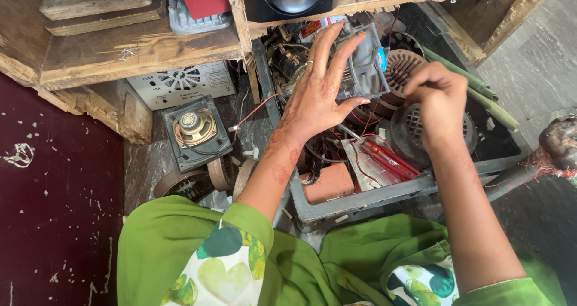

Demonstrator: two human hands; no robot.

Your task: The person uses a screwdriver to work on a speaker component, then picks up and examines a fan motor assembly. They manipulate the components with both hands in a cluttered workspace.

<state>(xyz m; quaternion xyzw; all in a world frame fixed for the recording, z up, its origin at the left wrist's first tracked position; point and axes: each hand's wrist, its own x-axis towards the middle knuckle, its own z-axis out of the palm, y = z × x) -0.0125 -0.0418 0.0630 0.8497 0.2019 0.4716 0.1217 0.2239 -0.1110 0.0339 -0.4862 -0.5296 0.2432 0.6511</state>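
Observation:
My left hand (pixel 317 89) is spread wide, fingers apart, its palm and fingertips pressed against a grey plastic housing (pixel 366 71) that stands tilted in a dark grey crate (pixel 354 204). A ring sits on one finger. To the right, my right hand (pixel 440 104) is curled shut above a round black slotted motor cover (pixel 415 131); whether it holds anything small I cannot tell. Red-handled pliers (pixel 387 157) and a brick-coloured block (pixel 329 183) lie in the crate near me.
A square black speaker (pixel 195 130) lies on the floor at left beside a white fan regulator box (pixel 180 83). Rough wooden shelving (pixel 120 47) hangs overhead. Round motor parts (pixel 186 184), green rods (pixel 481 92) and a rusty pipe (pixel 559 140) surround the crate.

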